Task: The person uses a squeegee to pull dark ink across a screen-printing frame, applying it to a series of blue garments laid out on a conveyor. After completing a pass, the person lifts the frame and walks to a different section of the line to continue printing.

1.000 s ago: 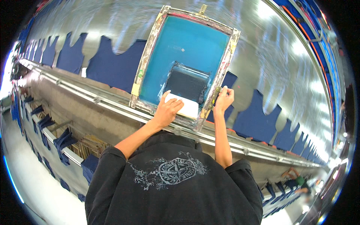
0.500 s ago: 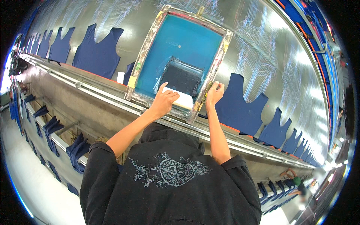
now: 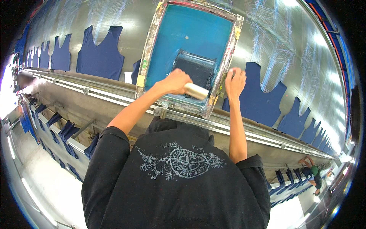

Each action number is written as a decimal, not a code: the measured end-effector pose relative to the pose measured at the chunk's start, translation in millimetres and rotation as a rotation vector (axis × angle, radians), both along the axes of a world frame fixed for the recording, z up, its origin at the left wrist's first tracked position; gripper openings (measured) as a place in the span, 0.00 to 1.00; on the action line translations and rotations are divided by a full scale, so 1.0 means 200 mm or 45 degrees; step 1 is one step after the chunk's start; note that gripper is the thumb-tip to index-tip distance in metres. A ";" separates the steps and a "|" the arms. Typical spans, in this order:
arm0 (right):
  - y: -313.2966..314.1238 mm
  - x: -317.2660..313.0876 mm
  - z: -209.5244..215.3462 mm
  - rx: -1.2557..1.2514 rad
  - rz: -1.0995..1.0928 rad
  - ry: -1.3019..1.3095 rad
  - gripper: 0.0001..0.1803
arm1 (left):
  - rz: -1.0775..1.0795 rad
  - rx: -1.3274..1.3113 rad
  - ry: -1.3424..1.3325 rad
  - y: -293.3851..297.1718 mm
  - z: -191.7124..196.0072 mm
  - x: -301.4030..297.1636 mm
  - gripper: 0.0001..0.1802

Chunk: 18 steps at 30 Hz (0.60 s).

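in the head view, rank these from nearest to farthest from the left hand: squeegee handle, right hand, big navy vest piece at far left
1. squeegee handle: held in the left hand, sticking out to its right.
2. right hand: further right, on the frame edge.
3. navy vest piece: well off to the left on the table.

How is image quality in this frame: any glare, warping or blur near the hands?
Head view: glare streaks the shiny table; fisheye bends the rail; left hand on the squeegee and right hand on the screen frame look sharp.
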State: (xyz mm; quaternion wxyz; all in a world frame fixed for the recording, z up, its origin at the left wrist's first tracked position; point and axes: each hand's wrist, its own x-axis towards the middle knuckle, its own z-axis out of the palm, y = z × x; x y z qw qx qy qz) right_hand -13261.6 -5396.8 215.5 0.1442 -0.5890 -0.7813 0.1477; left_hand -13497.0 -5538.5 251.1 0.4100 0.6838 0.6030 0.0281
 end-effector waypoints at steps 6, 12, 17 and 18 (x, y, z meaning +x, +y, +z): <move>0.09 -0.34 0.22 -0.058 0.829 0.287 0.16 | 0.164 0.502 0.240 0.39 -0.07 -0.13 0.13; -0.31 -0.26 0.13 -0.086 0.795 0.245 0.11 | 0.231 0.551 0.218 0.01 -0.10 0.08 0.20; -0.65 -0.09 0.24 -0.445 0.868 0.050 0.19 | 0.176 0.180 0.123 -0.30 0.04 0.18 0.21; -0.62 -0.08 0.24 -0.311 0.746 0.230 0.20 | 0.091 0.008 0.133 -0.27 0.06 0.17 0.20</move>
